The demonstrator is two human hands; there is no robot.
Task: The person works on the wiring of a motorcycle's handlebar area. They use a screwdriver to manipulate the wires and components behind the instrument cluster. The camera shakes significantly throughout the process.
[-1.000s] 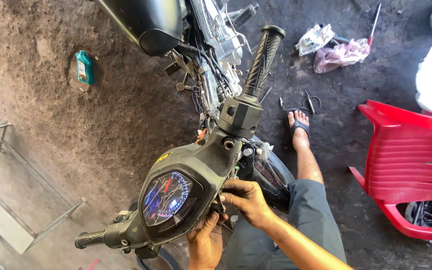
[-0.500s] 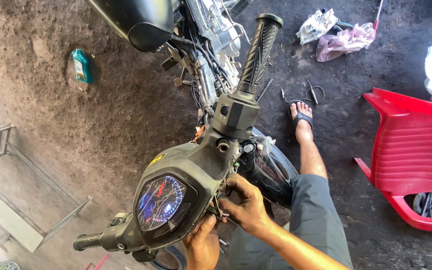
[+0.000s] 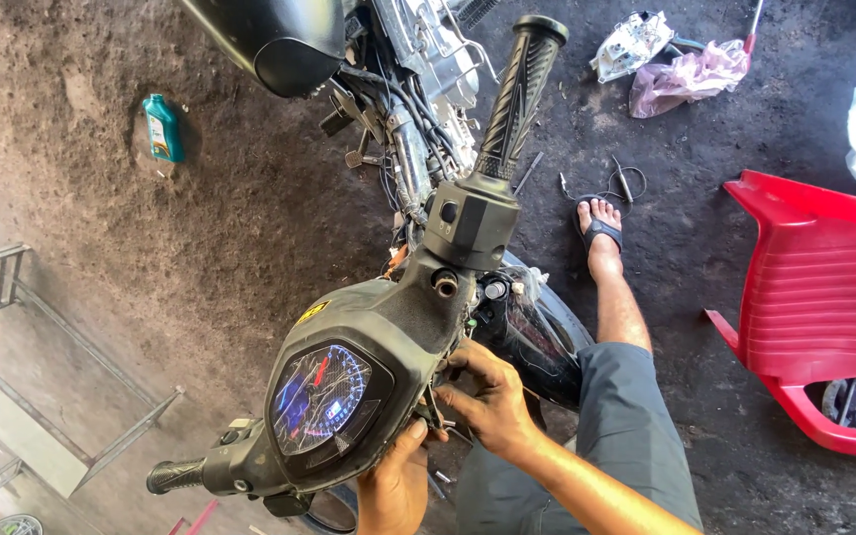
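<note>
A motorbike's black handlebar head (image 3: 378, 367) fills the middle, with a round blue-lit speedometer (image 3: 321, 398) on its face and rubber grips at both ends (image 3: 519, 94). My left hand (image 3: 395, 485) grips the lower edge of the head cover below the speedometer. My right hand (image 3: 487, 396) reaches under the cover's right side, fingers curled among the wires and small fittings there. What the fingers pinch is hidden by the cover.
A red plastic chair (image 3: 824, 297) stands at the right. My sandalled foot (image 3: 601, 233) rests on the dirt floor near loose wires. A green oil bottle (image 3: 162, 127) lies at the upper left. A metal frame (image 3: 42, 396) sits at the left. Plastic bags (image 3: 691, 74) lie at the top.
The view has shifted slightly. My right hand has pushed a little further under the cover; my left hand stays on the lower edge.
</note>
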